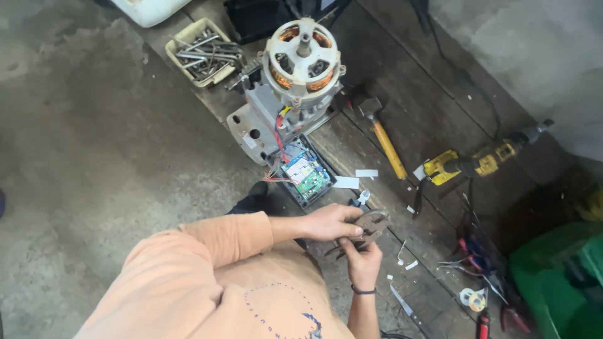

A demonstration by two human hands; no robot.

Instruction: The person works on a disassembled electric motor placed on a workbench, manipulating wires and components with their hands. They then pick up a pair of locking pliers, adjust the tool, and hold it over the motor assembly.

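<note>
Item 1. Left hand point(330, 221), reaching in from nine o'clock on an orange sleeve point(232, 235): fingers curled closed over the top of a rusty metal part point(370, 224), flat and rounded, which lies at three o'clock from the palm. Exact kind of part cannot be made out.

Item 2. Right hand point(363, 260), coming up from six o'clock with a dark band at the wrist: closed beneath the same part, apparently gripping dark tool handles point(335, 250) that stick out toward eight o'clock. The part sits at twelve o'clock from this hand, touching it. Its long axis runs roughly from eight o'clock to two o'clock. Both hands bear on it; the left covers more of it. Whatever lies between the two palms is hidden.

Item 3. Surroundings on the plank workbench point(402, 81):
- electric motor point(303, 63) with copper windings, on a grey housing, at twelve o'clock from the hands
- green circuit board point(301, 172) in a black tray, red wires leading up to the motor
- hammer point(380, 135) with a yellow handle, at one o'clock
- yellow cordless drill point(480, 160), at two o'clock
- tray of metal rods point(204, 53), at eleven o'clock
- red-handled pliers point(482, 323) and a tape roll point(474, 299), at four o'clock, partly cut off by the lower edge
- green object point(559, 276), blurred, far right
</note>
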